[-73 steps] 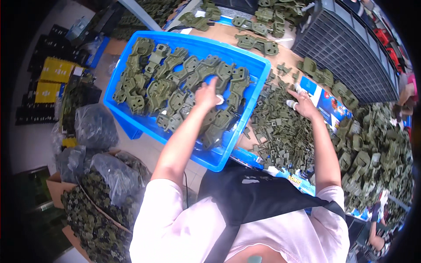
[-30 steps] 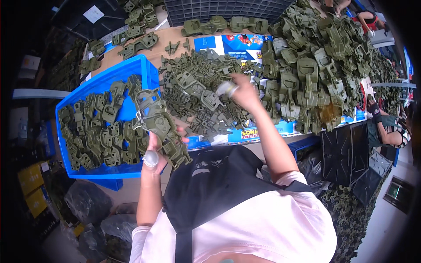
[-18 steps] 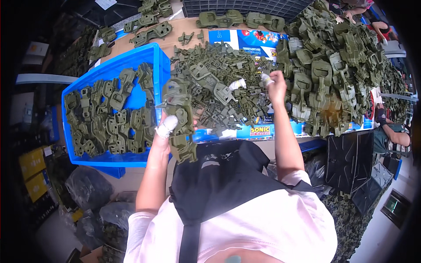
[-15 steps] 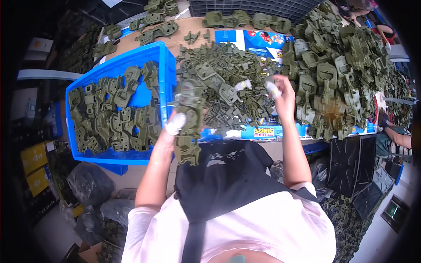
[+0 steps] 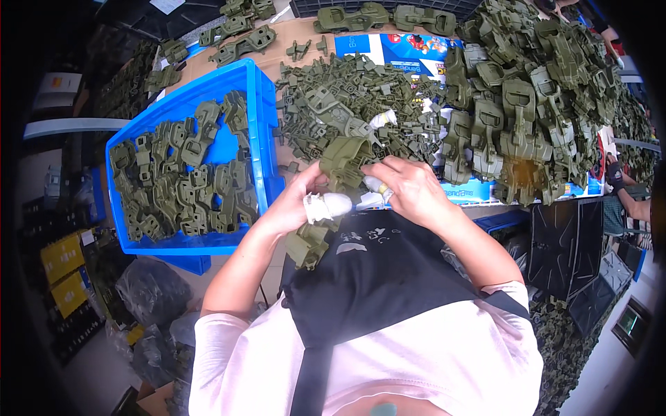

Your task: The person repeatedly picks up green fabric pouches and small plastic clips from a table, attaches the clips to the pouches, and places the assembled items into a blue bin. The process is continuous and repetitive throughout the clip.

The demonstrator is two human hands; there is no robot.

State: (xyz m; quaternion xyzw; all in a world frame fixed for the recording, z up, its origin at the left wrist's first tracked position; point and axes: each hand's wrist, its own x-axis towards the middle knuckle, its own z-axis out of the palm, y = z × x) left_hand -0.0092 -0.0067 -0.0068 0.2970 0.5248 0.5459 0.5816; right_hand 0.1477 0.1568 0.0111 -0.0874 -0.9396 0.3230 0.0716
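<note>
My left hand (image 5: 297,202), its thumb wrapped in white, grips a long olive-green plastic chassis part (image 5: 345,158) in front of my chest. One end of the part points toward the pile and the other hangs below my hand. My right hand (image 5: 411,188), with a white wrap on a digit too, is pinched close against the part's upper end. Whatever lies between its fingertips is hidden. Just beyond both hands spreads a heap of small olive-green plastic pieces (image 5: 347,83).
At the left stands a blue bin (image 5: 267,139) with several similar chassis parts inside. Larger green parts (image 5: 520,104) are piled high at the right. A black crate (image 5: 298,8) borders the far edge. Other people's arms (image 5: 628,201) show at the far right.
My right hand has come from the small-piece heap to the chassis part. My left hand has moved right and tilted the part, bringing both hands together.
</note>
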